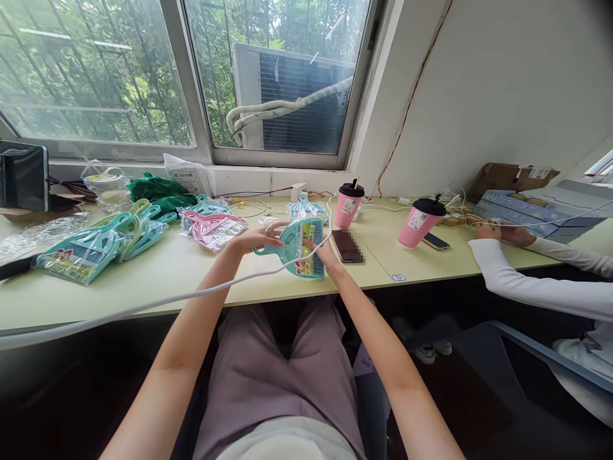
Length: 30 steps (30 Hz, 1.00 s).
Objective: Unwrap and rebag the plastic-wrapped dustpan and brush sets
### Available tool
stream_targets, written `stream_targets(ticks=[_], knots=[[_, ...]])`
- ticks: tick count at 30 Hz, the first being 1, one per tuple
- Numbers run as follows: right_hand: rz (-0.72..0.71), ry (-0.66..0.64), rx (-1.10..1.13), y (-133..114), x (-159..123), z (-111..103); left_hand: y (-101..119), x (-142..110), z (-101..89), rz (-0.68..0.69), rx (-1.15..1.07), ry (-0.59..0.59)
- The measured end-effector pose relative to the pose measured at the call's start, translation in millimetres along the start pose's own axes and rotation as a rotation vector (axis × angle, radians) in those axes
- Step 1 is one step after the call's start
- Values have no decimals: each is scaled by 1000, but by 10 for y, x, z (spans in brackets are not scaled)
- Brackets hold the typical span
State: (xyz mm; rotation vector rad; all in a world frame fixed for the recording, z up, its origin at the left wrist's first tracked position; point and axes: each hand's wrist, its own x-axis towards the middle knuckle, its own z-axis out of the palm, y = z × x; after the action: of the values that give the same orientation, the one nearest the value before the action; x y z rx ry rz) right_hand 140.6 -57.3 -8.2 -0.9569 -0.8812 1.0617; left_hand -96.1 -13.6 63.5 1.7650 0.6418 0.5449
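A small teal dustpan-and-brush set [290, 246] with a yellow printed label is held over the table edge, tilted, its handle pointing left. My left hand [255, 241] is closed on it at the handle side. Along the brush side, my right hand [327, 253] grips the set's right edge, with some fingers hidden behind it. A white cable [230, 282] runs across the view in front of the set. Just beyond lies another teal set in clear wrap [306, 209]. To the left are a pink dustpan set [215, 229] and several wrapped teal and green sets [90, 246].
Two pink cups [348, 207] with black lids and a dark phone [348, 246] stand or lie to the right. A co-worker's hands [502, 233] are by blue boxes [517, 214]. A black screen [23, 176] and green plastic [158, 191] are at left.
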Motion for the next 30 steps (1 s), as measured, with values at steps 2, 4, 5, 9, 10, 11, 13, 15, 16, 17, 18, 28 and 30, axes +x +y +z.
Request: stream_targets(ticks=[2,4,5,9,10,11,13,15,16,17,18,28,30], knots=[[19,-14,-82,-53,16,-35,-20,9,15,19,-35,-13],[44,-22,-158,-98,9,-61,-58,5,20,18,-51,3],[56,-23,-181,-116,-3,-70,-82,0,18,11,-55,14],[94,-12,-188,-144,-76,-98,-185,-34,-11,-21,-69,39],[96,-24,-175,-142,-91,-107,-207,-42,-20,-28,-71,45],[97,-51,-160,-138,-101,-119,-225,-48,-29,-33,-72,53],[95,-129,-139,-123,-105,-157,-254,-58,-48,-36,-70,71],[91,-197,-160,-102,-88,-208,-278,-65,-68,-31,-72,83],[86,-215,-188,-89,-75,-234,-288,-67,-78,-29,-72,86],[75,-217,-221,-74,-60,-257,-298,-68,-89,-34,-71,88],[62,-207,-251,-59,-45,-275,-305,-68,-98,-42,-67,92],[90,-122,-196,-70,189,-233,-317,-55,-115,-135,-176,44],[77,-115,-137,-73,249,-238,-322,-24,-72,-16,-310,47]])
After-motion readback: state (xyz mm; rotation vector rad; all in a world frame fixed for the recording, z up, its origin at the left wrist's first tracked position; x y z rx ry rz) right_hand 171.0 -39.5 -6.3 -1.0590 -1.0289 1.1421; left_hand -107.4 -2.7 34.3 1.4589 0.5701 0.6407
